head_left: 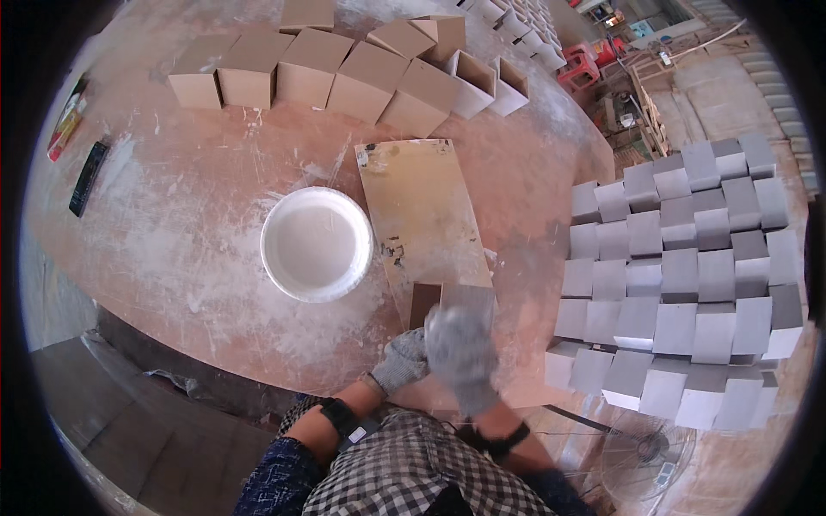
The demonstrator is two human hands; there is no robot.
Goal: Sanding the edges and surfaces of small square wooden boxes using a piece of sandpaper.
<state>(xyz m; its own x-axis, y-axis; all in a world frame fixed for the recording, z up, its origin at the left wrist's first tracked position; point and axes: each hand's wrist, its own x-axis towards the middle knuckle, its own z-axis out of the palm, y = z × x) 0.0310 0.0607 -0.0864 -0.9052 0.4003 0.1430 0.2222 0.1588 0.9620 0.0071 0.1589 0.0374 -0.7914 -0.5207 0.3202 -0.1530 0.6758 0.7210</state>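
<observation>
In front of me a small cardboard box point(426, 303), brown inside with a greyish side panel, lies at the near end of a long yellowish board point(422, 206). My left hand point(402, 359), in a grey knit glove, is closed at the box's near left edge. Over the near right part of the box is my right hand point(463, 353), gloved the same way and smeared by motion. Its fingers cannot be made out, nor whether it holds anything. Left of the board stands a round white tub point(317, 245) with whitish contents.
Several brown boxes point(314, 70) form a curved row at the table's far side. Many grey-white boxes point(675, 267) are stacked at the right. A dark flat object point(88, 179) lies at the left. A fan point(647, 451) stands below right; red stools point(578, 69) are at the back.
</observation>
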